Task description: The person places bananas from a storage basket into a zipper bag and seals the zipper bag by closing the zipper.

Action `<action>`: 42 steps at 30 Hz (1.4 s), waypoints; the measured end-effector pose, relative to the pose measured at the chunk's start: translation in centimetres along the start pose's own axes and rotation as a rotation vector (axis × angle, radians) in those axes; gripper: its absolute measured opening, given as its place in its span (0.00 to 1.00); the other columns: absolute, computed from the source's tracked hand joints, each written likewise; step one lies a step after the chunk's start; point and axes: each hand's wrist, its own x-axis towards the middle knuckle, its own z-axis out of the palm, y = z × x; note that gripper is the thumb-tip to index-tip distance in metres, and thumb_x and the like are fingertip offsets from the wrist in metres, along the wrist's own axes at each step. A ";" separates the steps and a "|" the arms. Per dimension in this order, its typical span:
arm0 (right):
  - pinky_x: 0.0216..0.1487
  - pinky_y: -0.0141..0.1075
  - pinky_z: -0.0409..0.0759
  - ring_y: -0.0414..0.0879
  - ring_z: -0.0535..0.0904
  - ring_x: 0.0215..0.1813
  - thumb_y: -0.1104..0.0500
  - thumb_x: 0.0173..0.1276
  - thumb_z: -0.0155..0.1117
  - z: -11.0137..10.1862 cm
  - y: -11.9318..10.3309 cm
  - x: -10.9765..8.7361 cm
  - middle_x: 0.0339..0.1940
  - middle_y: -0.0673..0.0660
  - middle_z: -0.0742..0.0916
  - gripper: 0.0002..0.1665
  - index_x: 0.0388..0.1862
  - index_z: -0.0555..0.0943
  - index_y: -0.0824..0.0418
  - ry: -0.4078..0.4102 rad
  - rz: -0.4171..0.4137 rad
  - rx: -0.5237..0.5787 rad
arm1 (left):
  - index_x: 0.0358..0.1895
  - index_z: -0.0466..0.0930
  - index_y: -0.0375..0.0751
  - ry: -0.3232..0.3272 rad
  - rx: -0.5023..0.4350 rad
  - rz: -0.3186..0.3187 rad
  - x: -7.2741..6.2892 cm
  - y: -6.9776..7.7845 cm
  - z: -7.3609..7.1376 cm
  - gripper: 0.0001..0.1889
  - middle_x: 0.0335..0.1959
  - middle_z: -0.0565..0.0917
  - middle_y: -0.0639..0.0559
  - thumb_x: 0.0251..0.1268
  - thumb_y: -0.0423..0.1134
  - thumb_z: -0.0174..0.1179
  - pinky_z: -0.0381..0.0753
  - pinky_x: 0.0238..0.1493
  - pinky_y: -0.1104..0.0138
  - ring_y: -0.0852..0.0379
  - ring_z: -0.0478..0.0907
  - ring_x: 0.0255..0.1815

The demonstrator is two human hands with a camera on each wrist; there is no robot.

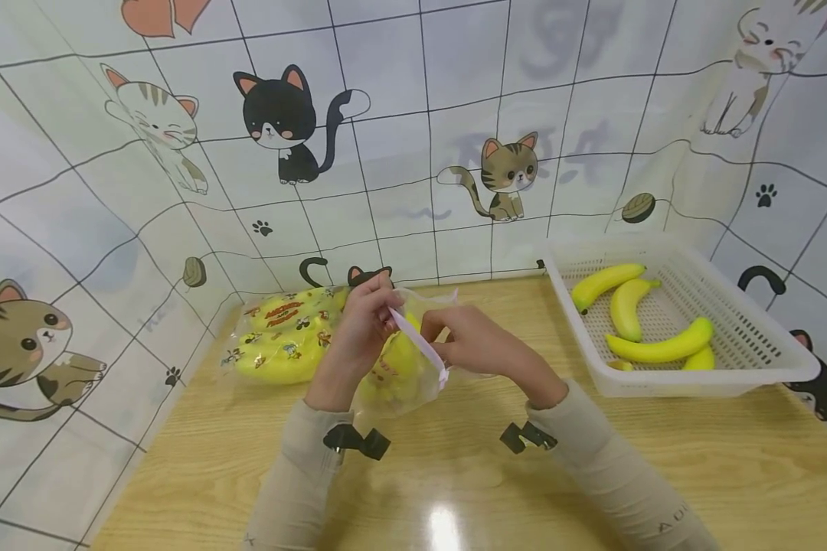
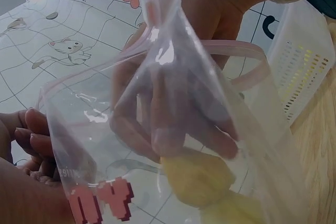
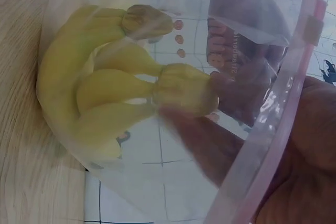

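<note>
A clear zip bag point(image 1: 413, 394) with a pink zip strip and printed lettering stands on the table between both hands, its mouth parted. Inside lies a bunch of yellow bananas point(image 3: 100, 90), stem end toward the opening. My left hand point(image 1: 361, 325) grips the bag's left edge near the mouth. Through the opening reaches my right hand point(image 1: 482, 344); its fingertips pinch the stem end point(image 2: 197, 179) of the bunch, seen through the cloudy plastic. The pink zip strip point(image 3: 286, 129) crosses over the right hand.
At the left lies a filled bag point(image 1: 282, 337) of yellow bananas with cartoon print. A white plastic basket point(image 1: 703, 383) holding several loose bananas point(image 1: 661, 344) stands at the right. A cat-patterned sheet point(image 1: 400, 153) hangs behind the wooden table point(image 1: 524, 490).
</note>
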 end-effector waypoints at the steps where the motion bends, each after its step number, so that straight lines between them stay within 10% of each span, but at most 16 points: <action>1: 0.34 0.33 0.83 0.43 0.85 0.39 0.64 0.69 0.69 0.0 0.0 0.0 0.37 0.49 0.91 0.05 0.34 0.84 0.53 0.005 -0.004 -0.009 | 0.19 0.63 0.46 0.000 0.000 0.001 0.0 0.0 0.0 0.18 0.13 0.65 0.59 0.67 0.25 0.50 0.66 0.20 0.75 0.64 0.65 0.14; 23: 0.32 0.30 0.81 0.37 0.86 0.32 0.67 0.69 0.67 -0.2 0.8 0.0 0.35 0.50 0.91 0.07 0.36 0.89 0.56 -0.148 -0.028 -0.001 | 0.19 0.63 0.46 0.042 -0.015 -0.021 0.1 -0.1 0.2 0.19 0.13 0.63 0.59 0.66 0.23 0.49 0.64 0.19 0.75 0.64 0.62 0.14; 42: 0.33 0.36 0.86 0.44 0.88 0.30 0.60 0.78 0.60 -2.0 0.1 -1.3 0.35 0.49 0.90 0.09 0.43 0.87 0.53 -0.022 -0.083 0.093 | 0.18 0.62 0.47 0.071 0.003 -0.016 0.1 0.0 -0.1 0.20 0.14 0.63 0.59 0.68 0.25 0.50 0.64 0.20 0.74 0.64 0.62 0.14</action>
